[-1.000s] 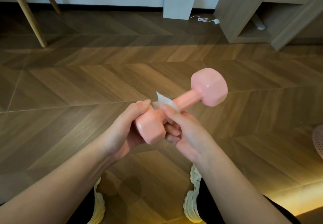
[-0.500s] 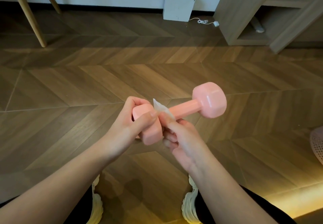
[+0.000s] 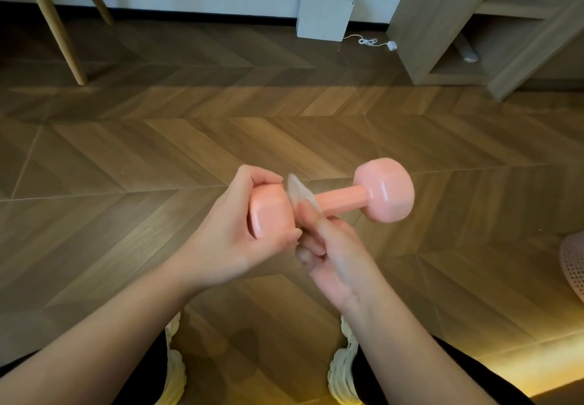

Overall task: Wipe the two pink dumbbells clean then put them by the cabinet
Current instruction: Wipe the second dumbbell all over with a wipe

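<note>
Pink dumbbell — left hand grips one head; right hand pinches wipe at handle.

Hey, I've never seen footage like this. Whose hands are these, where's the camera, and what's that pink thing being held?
There is no machine here. These are a person's two bare hands, filmed by one wide-angle camera worn on their head, looking forward and down. That is why the arms enter from the bottom and the shoes show below. The left hand grips one end of a pink dumbbell, held in the air above the wooden floor. The right hand holds a white wipe against the handle. Only one dumbbell is in view. Farther off stand a wooden cabinet at the upper right and a white box by the wall, with a white cable beside it.
</note>
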Tool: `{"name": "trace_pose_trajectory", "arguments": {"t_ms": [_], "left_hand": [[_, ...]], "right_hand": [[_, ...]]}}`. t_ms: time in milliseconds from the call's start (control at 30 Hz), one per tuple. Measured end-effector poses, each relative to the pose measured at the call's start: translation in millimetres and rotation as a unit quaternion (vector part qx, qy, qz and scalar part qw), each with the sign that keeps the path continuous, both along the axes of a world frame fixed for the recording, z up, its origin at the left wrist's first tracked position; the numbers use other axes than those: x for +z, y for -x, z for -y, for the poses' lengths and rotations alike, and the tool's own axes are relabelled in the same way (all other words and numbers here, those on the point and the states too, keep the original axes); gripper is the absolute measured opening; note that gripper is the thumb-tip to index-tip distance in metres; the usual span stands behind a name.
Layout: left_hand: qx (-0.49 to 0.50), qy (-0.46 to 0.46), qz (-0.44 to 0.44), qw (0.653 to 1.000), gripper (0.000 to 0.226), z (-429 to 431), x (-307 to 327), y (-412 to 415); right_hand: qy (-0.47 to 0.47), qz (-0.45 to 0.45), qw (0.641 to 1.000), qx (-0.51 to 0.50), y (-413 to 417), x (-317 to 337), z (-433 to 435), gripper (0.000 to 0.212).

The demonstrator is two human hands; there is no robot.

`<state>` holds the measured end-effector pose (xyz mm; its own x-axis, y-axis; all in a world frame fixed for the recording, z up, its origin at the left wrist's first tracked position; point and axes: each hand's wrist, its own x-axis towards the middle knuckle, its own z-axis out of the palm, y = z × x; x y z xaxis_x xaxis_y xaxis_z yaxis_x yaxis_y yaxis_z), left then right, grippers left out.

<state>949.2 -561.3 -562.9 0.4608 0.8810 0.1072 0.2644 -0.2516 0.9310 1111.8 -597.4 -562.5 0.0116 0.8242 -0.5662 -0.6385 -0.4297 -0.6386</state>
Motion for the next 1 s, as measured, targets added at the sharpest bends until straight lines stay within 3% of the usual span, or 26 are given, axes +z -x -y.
{"name": "trace_pose_trajectory", "arguments": {"t_ms": [100, 200, 300, 367, 400, 467, 533, 600, 767, 833, 933, 1000], "left_hand": [[0.021, 0.048, 0.038, 0.998, 0.062, 0, 2, 1], [0.038, 0.176, 0.095, 0.979, 0.063, -2, 5, 0], [0.015, 0.398, 0.172, 0.901, 0.083, -5, 8, -1], [-0.013, 0.506, 0.229, 0.831, 0.079, -4, 12, -1], [-0.025, 0.537, 0.253, 0.804, 0.070, -4, 13, -1], [-0.035, 0.555, 0.278, 0.783, 0.062, -5, 14, -2], [-0.027, 0.550, 0.287, 0.783, 0.061, -7, 14, -1], [-0.022, 0.532, 0.283, 0.798, 0.057, -9, 14, 2], [0.001, 0.521, 0.282, 0.805, 0.077, -7, 13, 1], [0.001, 0.514, 0.287, 0.808, 0.074, -7, 13, -2], [-0.015, 0.494, 0.294, 0.818, 0.061, -8, 14, -6], [-0.029, 0.481, 0.287, 0.828, 0.070, -8, 13, -7]], "right_hand": [[-0.042, -0.029, 0.994, -0.093, -24, 8, -16, 0.036], [-0.107, -0.050, 0.987, -0.104, -35, 12, -22, 0.026], [-0.126, -0.052, 0.987, -0.083, -35, 10, -20, 0.020], [-0.126, -0.031, 0.990, -0.048, -32, 9, -17, 0.022], [-0.123, -0.009, 0.992, -0.018, -29, 9, -16, 0.023], [-0.110, 0.063, 0.990, 0.068, -15, 7, -12, 0.020], [-0.101, 0.147, 0.975, 0.135, -4, 3, -8, 0.013], [-0.094, 0.175, 0.974, 0.112, -4, 5, -9, 0.010], [-0.131, 0.041, 0.990, -0.036, -35, 20, -19, 0.053], [-0.127, 0.039, 0.991, -0.021, -31, 18, -17, 0.047], [-0.097, 0.126, 0.985, 0.071, -12, 13, -7, 0.035], [-0.096, 0.155, 0.977, 0.111, -5, 13, -4, 0.025]]}}
